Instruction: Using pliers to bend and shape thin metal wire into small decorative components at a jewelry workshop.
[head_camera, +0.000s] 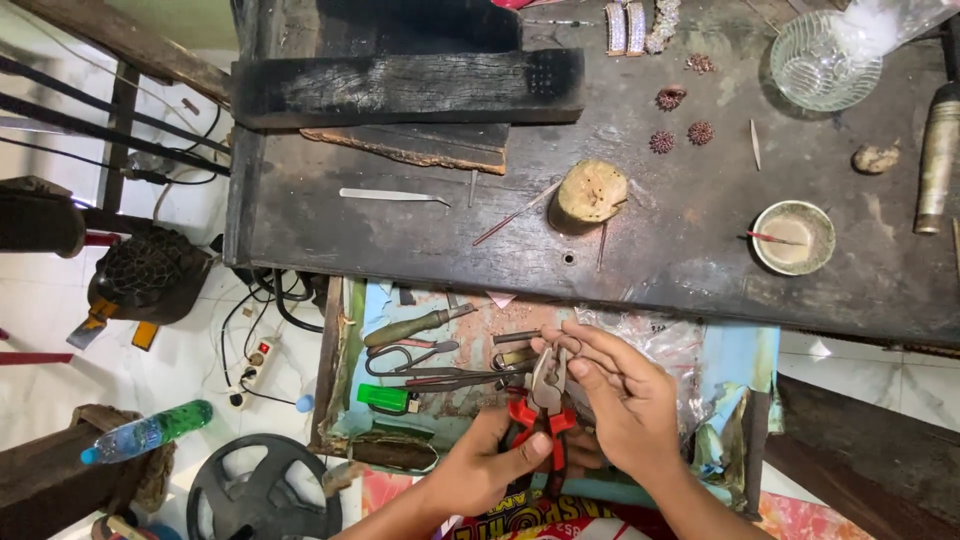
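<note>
Here, dark scarred workbench (640, 250) | white tiled floor (40, 300) | left hand (480, 465) grip clamps red-handled pliers (543, 400) | right hand (625, 395) seemingly pinching pliers.

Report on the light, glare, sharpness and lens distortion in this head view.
Head view: soft, even light with faint shadows; slight glare on the glass bowl and white floor tiles; the dark workbench edges bow, showing wide-angle distortion; the left hand, right hand and red-handled pliers look sharp, with no motion blur.

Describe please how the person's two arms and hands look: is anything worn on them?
Both arms are bare to the frame's edge, with no sleeves in view. The left hand and right hand wear no gloves, and no ring, watch or bracelet is visible.
</note>
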